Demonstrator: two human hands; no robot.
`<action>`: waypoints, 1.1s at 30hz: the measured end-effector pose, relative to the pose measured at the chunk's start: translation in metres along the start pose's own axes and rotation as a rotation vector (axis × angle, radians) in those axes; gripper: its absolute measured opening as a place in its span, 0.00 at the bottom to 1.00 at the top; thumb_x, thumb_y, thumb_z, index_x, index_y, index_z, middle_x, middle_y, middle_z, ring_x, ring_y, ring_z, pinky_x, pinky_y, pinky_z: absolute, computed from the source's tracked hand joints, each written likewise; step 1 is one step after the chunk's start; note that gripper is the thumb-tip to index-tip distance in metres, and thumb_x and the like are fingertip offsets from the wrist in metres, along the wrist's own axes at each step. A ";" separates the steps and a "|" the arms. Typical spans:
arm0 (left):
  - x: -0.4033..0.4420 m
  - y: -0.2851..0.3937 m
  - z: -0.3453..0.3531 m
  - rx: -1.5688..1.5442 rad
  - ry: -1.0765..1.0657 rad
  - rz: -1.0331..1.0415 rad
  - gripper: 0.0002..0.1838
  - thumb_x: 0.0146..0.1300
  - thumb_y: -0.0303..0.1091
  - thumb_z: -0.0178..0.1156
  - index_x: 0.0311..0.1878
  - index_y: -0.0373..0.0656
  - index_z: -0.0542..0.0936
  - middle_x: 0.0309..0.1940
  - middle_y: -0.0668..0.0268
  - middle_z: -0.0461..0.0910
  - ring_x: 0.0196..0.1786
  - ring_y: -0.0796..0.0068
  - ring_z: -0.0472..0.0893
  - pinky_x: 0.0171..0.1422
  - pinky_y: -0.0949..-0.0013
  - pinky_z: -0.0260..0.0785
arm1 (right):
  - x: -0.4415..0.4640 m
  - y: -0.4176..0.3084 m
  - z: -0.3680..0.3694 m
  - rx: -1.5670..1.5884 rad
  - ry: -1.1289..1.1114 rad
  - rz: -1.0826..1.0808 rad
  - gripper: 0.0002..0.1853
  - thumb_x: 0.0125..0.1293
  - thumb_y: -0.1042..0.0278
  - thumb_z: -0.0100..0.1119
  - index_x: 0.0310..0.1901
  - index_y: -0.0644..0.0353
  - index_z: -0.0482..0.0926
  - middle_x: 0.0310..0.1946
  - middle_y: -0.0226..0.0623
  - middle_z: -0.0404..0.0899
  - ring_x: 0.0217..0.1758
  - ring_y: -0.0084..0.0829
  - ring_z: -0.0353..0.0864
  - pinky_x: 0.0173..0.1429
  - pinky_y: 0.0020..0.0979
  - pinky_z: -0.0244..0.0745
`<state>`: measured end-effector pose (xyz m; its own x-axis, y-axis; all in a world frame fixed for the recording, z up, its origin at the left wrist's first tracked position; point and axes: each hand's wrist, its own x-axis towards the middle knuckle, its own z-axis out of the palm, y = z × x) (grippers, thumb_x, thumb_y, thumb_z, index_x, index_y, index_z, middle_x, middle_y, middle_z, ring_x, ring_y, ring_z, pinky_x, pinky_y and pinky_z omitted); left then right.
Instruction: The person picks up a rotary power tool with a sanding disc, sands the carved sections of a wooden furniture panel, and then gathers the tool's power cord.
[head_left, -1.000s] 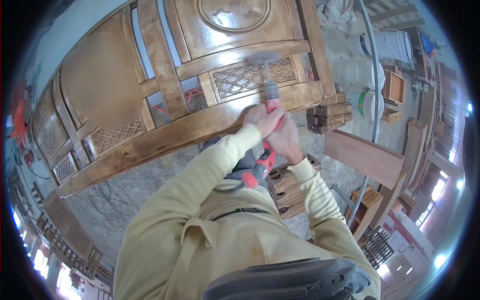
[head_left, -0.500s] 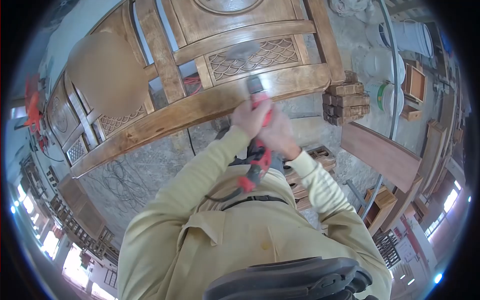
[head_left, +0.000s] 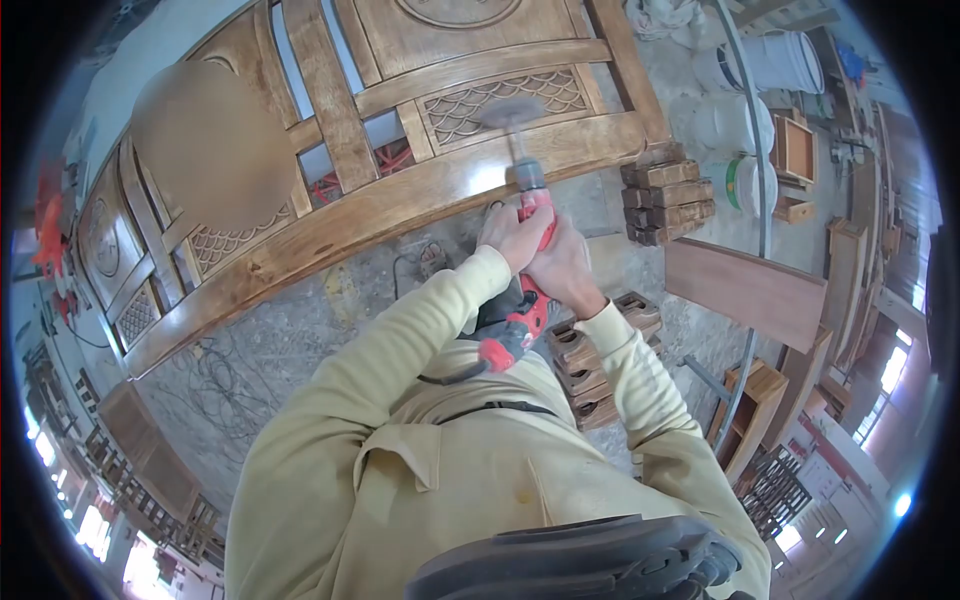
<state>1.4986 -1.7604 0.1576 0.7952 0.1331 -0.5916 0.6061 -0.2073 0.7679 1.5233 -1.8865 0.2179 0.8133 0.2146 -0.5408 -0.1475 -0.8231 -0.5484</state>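
My left hand [head_left: 515,238] wraps around the front of a red-and-black corded straight grinder [head_left: 533,312], just behind its grey collar. My right hand [head_left: 563,268] grips the same body slightly further back, beside the left one. A round head [head_left: 512,111], blurred as if spinning, sits at the end of the tool's thin shaft. It lies over the carved scale-pattern panel [head_left: 465,108] of a brown varnished wooden furniture frame [head_left: 420,190]. Blur hides whether the head touches the carving. The tool's rear end and cord are close to my waist.
Stacked wooden blocks [head_left: 668,195] stand right of the frame, near a flat board [head_left: 745,290]. White buckets [head_left: 770,62] and a metal pipe [head_left: 765,200] are further right. Carved wooden pieces [head_left: 585,370] lie by my right side. A tangled cord [head_left: 215,385] covers floor at left.
The grinder and both hands have shifted slightly right and down in view, still gripping. The blurred head now lies further down and right over the carved panel. The whole view has turned slightly.
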 end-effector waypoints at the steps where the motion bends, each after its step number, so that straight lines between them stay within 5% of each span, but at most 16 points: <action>1: 0.002 0.003 0.002 0.096 -0.056 0.060 0.32 0.73 0.62 0.57 0.52 0.39 0.89 0.50 0.38 0.89 0.57 0.34 0.87 0.64 0.42 0.76 | -0.006 0.001 -0.001 0.016 -0.023 0.032 0.44 0.52 0.44 0.82 0.62 0.71 0.77 0.46 0.64 0.89 0.54 0.63 0.90 0.60 0.54 0.83; 3: -0.006 -0.003 -0.001 -0.036 -0.052 0.113 0.34 0.72 0.65 0.58 0.49 0.37 0.90 0.48 0.36 0.89 0.56 0.35 0.88 0.64 0.43 0.77 | -0.011 -0.001 -0.006 0.031 -0.025 0.067 0.44 0.51 0.45 0.82 0.61 0.70 0.77 0.47 0.64 0.89 0.55 0.63 0.90 0.61 0.54 0.83; 6: 0.000 -0.013 -0.001 -0.087 -0.025 -0.030 0.35 0.73 0.66 0.60 0.50 0.37 0.91 0.42 0.47 0.91 0.52 0.52 0.91 0.58 0.54 0.79 | -0.003 0.005 -0.003 -0.004 -0.103 -0.007 0.45 0.47 0.46 0.83 0.61 0.71 0.77 0.50 0.62 0.88 0.59 0.63 0.89 0.65 0.52 0.82; 9: 0.018 0.015 0.018 -0.113 -0.014 -0.010 0.37 0.70 0.68 0.59 0.44 0.35 0.92 0.40 0.37 0.89 0.53 0.38 0.90 0.60 0.46 0.79 | 0.016 0.022 -0.023 -0.065 -0.016 -0.038 0.48 0.45 0.45 0.84 0.61 0.71 0.76 0.49 0.62 0.88 0.57 0.64 0.89 0.64 0.51 0.82; 11: 0.040 0.031 0.041 -0.087 -0.019 -0.005 0.38 0.69 0.69 0.59 0.43 0.35 0.91 0.40 0.37 0.89 0.52 0.38 0.90 0.59 0.48 0.79 | 0.030 0.033 -0.054 -0.115 -0.034 -0.042 0.48 0.44 0.46 0.84 0.61 0.72 0.76 0.48 0.62 0.88 0.55 0.64 0.89 0.62 0.51 0.83; 13: 0.066 0.055 0.073 -0.270 -0.093 -0.042 0.32 0.71 0.60 0.68 0.51 0.34 0.90 0.44 0.53 0.91 0.49 0.62 0.90 0.56 0.59 0.80 | 0.053 0.044 -0.099 -0.223 -0.063 -0.066 0.49 0.43 0.46 0.85 0.61 0.72 0.75 0.47 0.61 0.88 0.54 0.63 0.89 0.61 0.51 0.83; 17: 0.121 0.113 0.148 -0.627 -0.048 -0.183 0.27 0.72 0.54 0.71 0.52 0.35 0.89 0.47 0.59 0.91 0.48 0.68 0.89 0.55 0.62 0.81 | 0.109 0.068 -0.192 -0.437 -0.114 -0.217 0.45 0.44 0.46 0.85 0.59 0.66 0.77 0.47 0.58 0.89 0.52 0.62 0.90 0.59 0.52 0.84; 19: 0.147 0.153 0.172 -1.012 0.015 -0.021 0.22 0.73 0.50 0.71 0.54 0.39 0.88 0.46 0.64 0.89 0.48 0.71 0.88 0.55 0.64 0.82 | 0.152 0.081 -0.233 -0.593 -0.102 -0.365 0.42 0.48 0.52 0.82 0.61 0.67 0.75 0.44 0.59 0.89 0.50 0.63 0.90 0.56 0.55 0.84; 23: 0.197 0.200 0.228 -1.486 0.009 -0.075 0.22 0.76 0.47 0.69 0.63 0.43 0.81 0.54 0.63 0.86 0.53 0.69 0.86 0.59 0.62 0.80 | 0.205 0.069 -0.304 -0.834 -0.241 -0.496 0.44 0.45 0.54 0.85 0.62 0.63 0.71 0.45 0.61 0.87 0.51 0.65 0.88 0.55 0.56 0.83; 26: 0.171 0.243 0.212 -1.460 0.032 -0.258 0.26 0.79 0.58 0.64 0.66 0.48 0.81 0.58 0.63 0.87 0.57 0.65 0.89 0.54 0.49 0.85 | 0.230 0.050 -0.343 -0.896 -0.400 -0.744 0.41 0.48 0.56 0.83 0.60 0.63 0.71 0.47 0.63 0.86 0.52 0.65 0.87 0.55 0.56 0.82; 33: 0.217 0.258 0.208 -1.499 0.269 -0.159 0.34 0.79 0.64 0.62 0.72 0.48 0.76 0.66 0.62 0.83 0.65 0.64 0.85 0.60 0.48 0.84 | 0.293 0.027 -0.345 -0.902 -0.455 -0.868 0.37 0.50 0.63 0.77 0.61 0.64 0.70 0.45 0.61 0.85 0.49 0.67 0.85 0.52 0.57 0.79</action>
<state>1.8235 -1.9865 0.1766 0.6016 0.2590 -0.7557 0.0131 0.9426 0.3336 1.9515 -2.0272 0.2647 0.1681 0.8534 -0.4934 0.8853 -0.3508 -0.3051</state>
